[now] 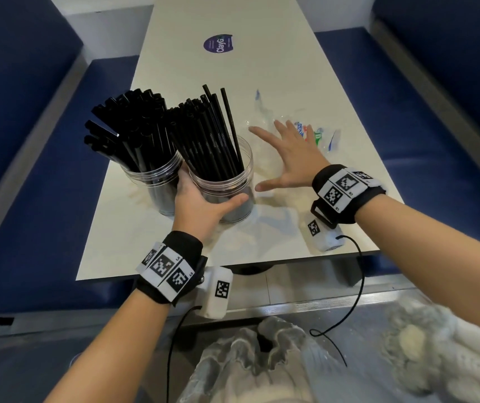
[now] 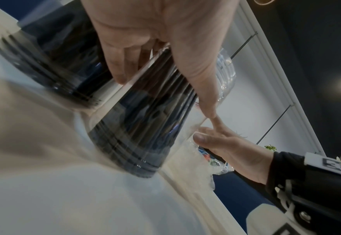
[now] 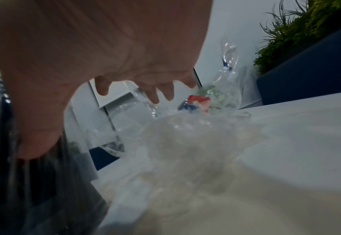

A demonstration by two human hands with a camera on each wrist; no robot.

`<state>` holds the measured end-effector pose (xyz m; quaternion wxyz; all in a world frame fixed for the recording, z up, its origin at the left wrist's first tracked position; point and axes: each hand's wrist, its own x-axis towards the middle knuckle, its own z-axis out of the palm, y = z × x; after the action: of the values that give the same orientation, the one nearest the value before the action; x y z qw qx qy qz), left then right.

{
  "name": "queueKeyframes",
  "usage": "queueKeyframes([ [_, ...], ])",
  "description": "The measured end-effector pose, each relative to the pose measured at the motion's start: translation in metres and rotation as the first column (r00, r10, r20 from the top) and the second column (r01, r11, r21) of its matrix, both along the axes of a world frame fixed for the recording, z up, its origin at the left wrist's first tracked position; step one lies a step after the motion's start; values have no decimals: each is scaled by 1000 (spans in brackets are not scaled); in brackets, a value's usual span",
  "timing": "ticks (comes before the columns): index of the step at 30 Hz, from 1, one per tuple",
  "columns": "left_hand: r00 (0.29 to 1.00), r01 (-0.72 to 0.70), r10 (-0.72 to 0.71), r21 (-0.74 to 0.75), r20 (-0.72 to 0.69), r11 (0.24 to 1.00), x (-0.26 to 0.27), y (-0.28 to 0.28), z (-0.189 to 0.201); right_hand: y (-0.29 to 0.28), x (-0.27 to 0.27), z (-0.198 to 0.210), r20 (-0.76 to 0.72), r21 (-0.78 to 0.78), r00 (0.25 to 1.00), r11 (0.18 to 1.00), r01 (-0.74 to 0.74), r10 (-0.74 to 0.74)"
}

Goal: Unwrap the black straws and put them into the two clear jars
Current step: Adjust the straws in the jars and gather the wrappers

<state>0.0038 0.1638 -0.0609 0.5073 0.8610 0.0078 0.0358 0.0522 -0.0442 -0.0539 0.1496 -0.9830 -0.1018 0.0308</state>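
Two clear jars stand side by side on the white table [image 1: 262, 68]. The left jar [image 1: 157, 184] and the right jar [image 1: 227, 181] are both full of black straws [image 1: 209, 135]. My left hand [image 1: 201, 202] grips the right jar, thumb across its front and fingers between the two jars; the left wrist view shows the same grip [image 2: 165, 66] on the right jar [image 2: 141, 127]. Just right of that jar my right hand [image 1: 285, 158] hovers with fingers spread and straight, holding nothing, above the crumpled clear plastic wrapper [image 1: 265, 167]. The right wrist view shows the same wrapper [image 3: 185, 135] under the palm [image 3: 105, 55].
More clear wrapping with blue, red and green print [image 1: 317, 135] lies right of my right hand. A purple round sticker [image 1: 218, 43] sits far up the table. Blue bench seats [image 1: 44, 170] flank both sides. The table's near edge [image 1: 233, 263] is by my left wrist.
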Motion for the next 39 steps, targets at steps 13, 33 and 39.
queueKeyframes([
  [13, 1000, -7, 8, 41, -19, 999, -6, 3, 6, 11, -3, -18, -416, -207, 908, 977, -43, -48],
  [33, 999, -6, 8, 48, -42, 999, -9, 3, 9, 8, -12, 12, -116, 199, 984, 968, 154, -132],
  [39, 999, -4, 5, 43, -32, 999, -8, 3, 7, 19, -25, 27, 46, 438, 982, 887, 146, -185],
])
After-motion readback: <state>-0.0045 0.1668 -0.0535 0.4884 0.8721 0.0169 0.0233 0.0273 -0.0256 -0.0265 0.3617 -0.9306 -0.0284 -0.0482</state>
